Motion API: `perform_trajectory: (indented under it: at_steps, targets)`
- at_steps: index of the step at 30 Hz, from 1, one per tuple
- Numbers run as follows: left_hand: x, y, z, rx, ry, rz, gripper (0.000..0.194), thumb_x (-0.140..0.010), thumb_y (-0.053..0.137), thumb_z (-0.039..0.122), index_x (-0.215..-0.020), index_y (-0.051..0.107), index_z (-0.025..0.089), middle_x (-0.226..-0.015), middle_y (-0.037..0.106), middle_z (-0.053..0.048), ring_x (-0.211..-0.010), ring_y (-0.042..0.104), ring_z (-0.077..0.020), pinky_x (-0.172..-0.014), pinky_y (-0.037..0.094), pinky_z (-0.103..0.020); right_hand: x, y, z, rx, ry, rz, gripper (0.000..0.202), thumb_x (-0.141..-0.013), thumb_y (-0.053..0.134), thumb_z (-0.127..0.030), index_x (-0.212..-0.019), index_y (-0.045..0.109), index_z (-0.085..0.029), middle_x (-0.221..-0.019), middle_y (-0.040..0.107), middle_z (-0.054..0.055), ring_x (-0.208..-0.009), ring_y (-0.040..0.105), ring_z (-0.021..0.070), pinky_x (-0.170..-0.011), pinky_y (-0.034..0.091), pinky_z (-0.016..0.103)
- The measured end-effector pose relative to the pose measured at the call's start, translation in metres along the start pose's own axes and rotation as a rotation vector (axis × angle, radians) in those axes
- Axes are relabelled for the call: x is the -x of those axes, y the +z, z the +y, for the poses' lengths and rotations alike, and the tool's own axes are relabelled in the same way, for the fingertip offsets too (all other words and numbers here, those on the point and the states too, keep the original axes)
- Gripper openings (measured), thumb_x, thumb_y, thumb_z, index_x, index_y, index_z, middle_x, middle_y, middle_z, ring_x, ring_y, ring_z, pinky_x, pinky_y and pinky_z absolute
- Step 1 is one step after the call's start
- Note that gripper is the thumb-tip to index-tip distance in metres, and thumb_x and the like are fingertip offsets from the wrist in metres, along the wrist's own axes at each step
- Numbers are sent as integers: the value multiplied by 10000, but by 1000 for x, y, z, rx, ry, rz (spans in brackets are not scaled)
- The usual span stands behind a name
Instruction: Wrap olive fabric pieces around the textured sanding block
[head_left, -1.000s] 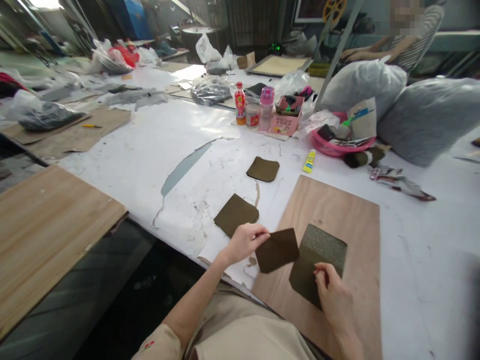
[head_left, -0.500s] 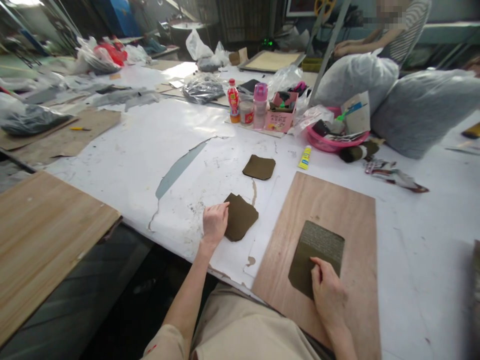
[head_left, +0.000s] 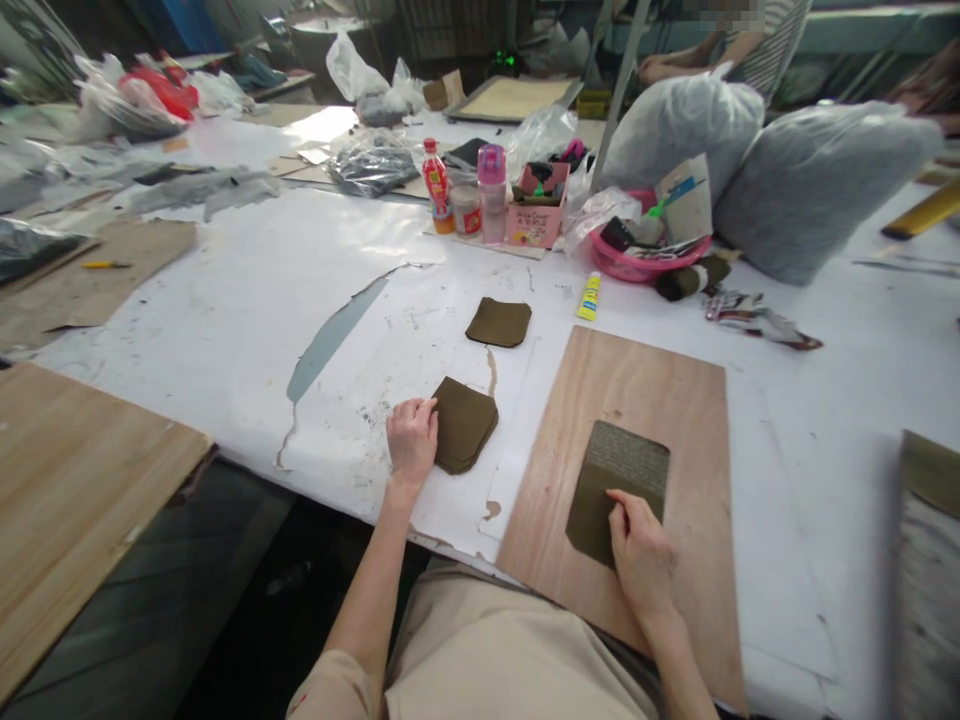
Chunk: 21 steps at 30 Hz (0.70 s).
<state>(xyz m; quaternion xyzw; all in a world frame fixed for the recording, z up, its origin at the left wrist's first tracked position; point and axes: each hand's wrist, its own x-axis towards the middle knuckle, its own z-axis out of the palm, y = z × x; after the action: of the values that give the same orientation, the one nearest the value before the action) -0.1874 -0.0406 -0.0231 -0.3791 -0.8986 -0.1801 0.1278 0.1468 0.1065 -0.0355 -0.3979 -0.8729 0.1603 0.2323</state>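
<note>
My left hand (head_left: 412,438) is closed at the left edge of a small stack of olive-brown fabric pieces (head_left: 466,422), thumb and fingers pinching the top piece's edge. On a plywood board (head_left: 541,500) lies a stack of olive fabric pieces (head_left: 592,520), its upper band rough and speckled. Over the right part of that stack, my right hand (head_left: 643,550) has its fingers drawn together, the fingertips against the fabric. Whether anything small is between them is hidden. Another olive-brown fabric stack (head_left: 499,323) lies flat farther back on the white table.
A yellow glue tube (head_left: 589,297) lies behind the board. Farther back stand a red bottle (head_left: 437,190), a pink-lidded bottle (head_left: 492,195), a pink box (head_left: 536,222) and a pink basin (head_left: 637,262). Stuffed plastic bags (head_left: 817,190) sit at right, near another person's arms (head_left: 697,55).
The top piece beside my left hand has turned and now lies more squarely over the stack. My right hand keeps its place on the fabric. The whole view has shifted slightly.
</note>
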Motion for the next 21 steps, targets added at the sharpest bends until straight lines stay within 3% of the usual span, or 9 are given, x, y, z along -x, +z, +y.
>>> perform_trajectory:
  at_steps: [4, 16, 19, 21]
  targets:
    - [-2, 6, -3, 72, 2, -14, 335, -941, 451, 218, -1240, 572, 129, -1181, 625, -145, -1091, 560, -268, -943, 440, -405, 0, -3, -3, -16, 16, -5, 271, -984, 381, -270, -1053, 622, -168, -1004, 686, 69, -849, 650, 185, -726, 487, 292]
    - [3, 6, -13, 48, 134, -82, 379, -962, 371, 222, -1283, 554, 138, -1240, 598, -165, -1178, 530, -282, -990, 431, -448, -1, -8, -12, -80, 57, -31, 265, -975, 372, -220, -1049, 622, -176, -974, 675, 67, -875, 640, 192, -770, 499, 323]
    - [0, 1, -5, 38, 146, -10, 365, -958, 436, 284, -1249, 582, 121, -1284, 558, -187, -1253, 469, -318, -1030, 400, -490, -4, -17, -16, -141, 91, -36, 248, -984, 382, -228, -1073, 608, -179, -986, 662, 70, -893, 630, 190, -786, 503, 323]
    - [-2, -3, 10, 98, 190, -1, 342, -957, 455, 290, -1218, 603, 127, -1231, 587, -170, -1238, 479, -308, -1045, 397, -482, -9, -22, -17, -121, 105, -35, 239, -987, 390, -240, -1059, 613, -192, -975, 650, 74, -905, 616, 203, -790, 501, 339]
